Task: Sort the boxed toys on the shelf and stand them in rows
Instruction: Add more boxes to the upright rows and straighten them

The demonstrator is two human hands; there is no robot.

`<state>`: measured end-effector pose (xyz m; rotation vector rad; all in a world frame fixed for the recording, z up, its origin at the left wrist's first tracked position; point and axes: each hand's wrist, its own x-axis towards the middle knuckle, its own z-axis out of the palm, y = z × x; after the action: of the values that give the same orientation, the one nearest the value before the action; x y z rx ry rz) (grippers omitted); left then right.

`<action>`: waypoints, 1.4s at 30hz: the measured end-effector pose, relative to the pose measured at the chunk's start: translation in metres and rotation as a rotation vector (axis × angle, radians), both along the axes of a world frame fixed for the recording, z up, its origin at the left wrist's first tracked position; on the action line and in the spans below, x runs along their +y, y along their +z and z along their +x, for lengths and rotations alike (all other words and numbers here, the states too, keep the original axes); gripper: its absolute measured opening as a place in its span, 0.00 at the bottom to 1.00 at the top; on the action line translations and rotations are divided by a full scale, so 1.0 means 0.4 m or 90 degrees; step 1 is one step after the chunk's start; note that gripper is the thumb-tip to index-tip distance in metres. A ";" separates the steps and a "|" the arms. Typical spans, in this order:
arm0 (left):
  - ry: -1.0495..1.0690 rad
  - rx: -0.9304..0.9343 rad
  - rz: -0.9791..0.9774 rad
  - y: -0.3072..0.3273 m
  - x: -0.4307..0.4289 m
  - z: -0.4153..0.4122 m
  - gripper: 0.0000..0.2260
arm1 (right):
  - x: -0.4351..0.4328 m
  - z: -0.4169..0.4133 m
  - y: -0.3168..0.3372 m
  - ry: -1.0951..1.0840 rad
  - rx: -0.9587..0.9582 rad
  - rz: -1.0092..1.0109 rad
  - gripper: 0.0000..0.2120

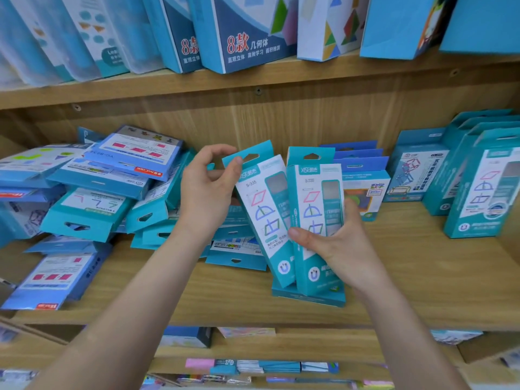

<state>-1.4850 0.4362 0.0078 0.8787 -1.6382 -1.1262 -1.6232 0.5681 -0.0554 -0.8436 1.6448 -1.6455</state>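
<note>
Two teal-and-white boxed toys printed with coloured line shapes stand side by side at the middle of the wooden shelf. My left hand pinches the top hanging tab of the left box, which leans to the left. The right box stands nearly upright, and my right hand grips its lower half, thumb across the front. Both boxes rest on a flat teal box lying on the shelf.
A jumbled heap of blue and teal boxes fills the left of the shelf. Blue boxes stand behind my right hand. Upright teal boxes form rows at the right. Larger boxes line the shelf above.
</note>
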 end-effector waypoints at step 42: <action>-0.285 -0.067 -0.134 -0.071 0.296 -0.432 0.07 | 0.334 -0.281 0.089 -0.401 0.468 0.157 0.53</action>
<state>-1.6578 0.5548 -0.0204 0.4513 -2.0638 -1.1887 -1.7358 0.7015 -0.0199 -0.9174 2.7884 -1.5378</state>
